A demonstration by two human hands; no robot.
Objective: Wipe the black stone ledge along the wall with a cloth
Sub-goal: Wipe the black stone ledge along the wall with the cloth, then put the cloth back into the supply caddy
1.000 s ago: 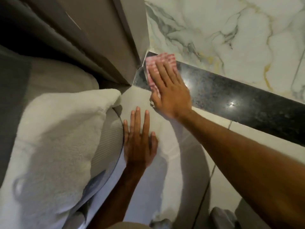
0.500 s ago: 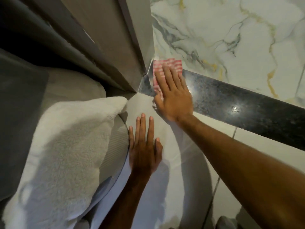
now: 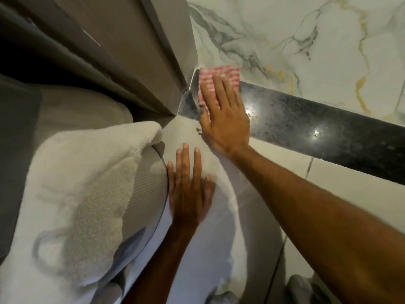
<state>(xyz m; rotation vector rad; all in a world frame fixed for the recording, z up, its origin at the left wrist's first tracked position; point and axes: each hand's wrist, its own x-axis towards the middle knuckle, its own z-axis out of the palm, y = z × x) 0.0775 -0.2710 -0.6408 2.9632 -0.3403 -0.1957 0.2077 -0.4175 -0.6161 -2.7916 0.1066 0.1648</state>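
Observation:
The black speckled stone ledge (image 3: 317, 130) runs from the corner by the door frame down to the right, below the marble wall. A pink and white checked cloth (image 3: 215, 76) lies flat on the ledge's left end. My right hand (image 3: 223, 119) presses flat on that cloth with fingers stretched toward the corner, so most of the cloth is hidden under it. My left hand (image 3: 188, 185) rests flat, fingers apart, on the pale tile surface below the ledge and holds nothing.
A brown door frame (image 3: 153, 62) meets the ledge at the corner. White towels (image 3: 76, 183) lie folded at the left, close to my left hand. The veined marble wall (image 3: 306, 40) rises behind the ledge. Pale tiles (image 3: 285, 163) border the ledge's near side.
My right hand and the cloth stay at the ledge's corner end, shifting only slightly. The view has drifted a little. My left hand keeps its place.

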